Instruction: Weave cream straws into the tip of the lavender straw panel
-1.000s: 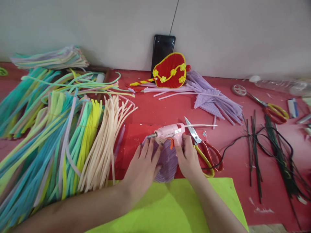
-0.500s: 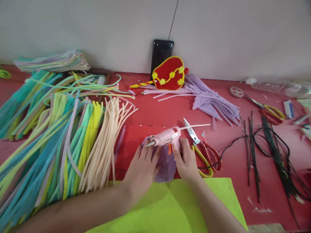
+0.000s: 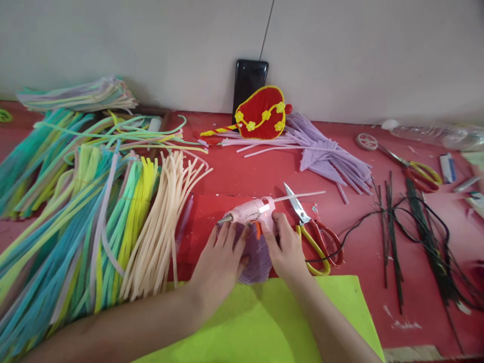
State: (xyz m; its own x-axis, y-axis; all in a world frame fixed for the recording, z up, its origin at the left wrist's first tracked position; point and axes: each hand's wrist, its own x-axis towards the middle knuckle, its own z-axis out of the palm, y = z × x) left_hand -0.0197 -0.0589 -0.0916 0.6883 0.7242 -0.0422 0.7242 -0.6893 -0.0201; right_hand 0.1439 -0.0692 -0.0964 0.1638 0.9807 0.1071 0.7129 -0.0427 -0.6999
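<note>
My right hand (image 3: 289, 248) is closed round the grip of a pink hot glue gun (image 3: 247, 212). Its metal nozzle points left, over the fingertips of my left hand, and a clear glue stick sticks out at its back. My left hand (image 3: 219, 259) lies with fingers stretched over a purple panel of pipe cleaners (image 3: 257, 257), which it partly hides. Beneath the panel is a red board (image 3: 206, 212). To the right of my right hand lie scissors (image 3: 308, 229) with red and yellow handles, blades apart.
Bundles of coloured pipe cleaners (image 3: 94, 217) fill the left side. Behind are purple pipe cleaners (image 3: 328, 156), a red and yellow fan-shaped piece (image 3: 260, 113) and a phone (image 3: 249, 80). Dark stems (image 3: 427, 242) and a black cord lie right. A lime-green sheet (image 3: 257, 322) lies in front.
The glue gun has shifted slightly left and its nozzle has risen a little, with my right hand still round it. My left hand stays on the purple panel.
</note>
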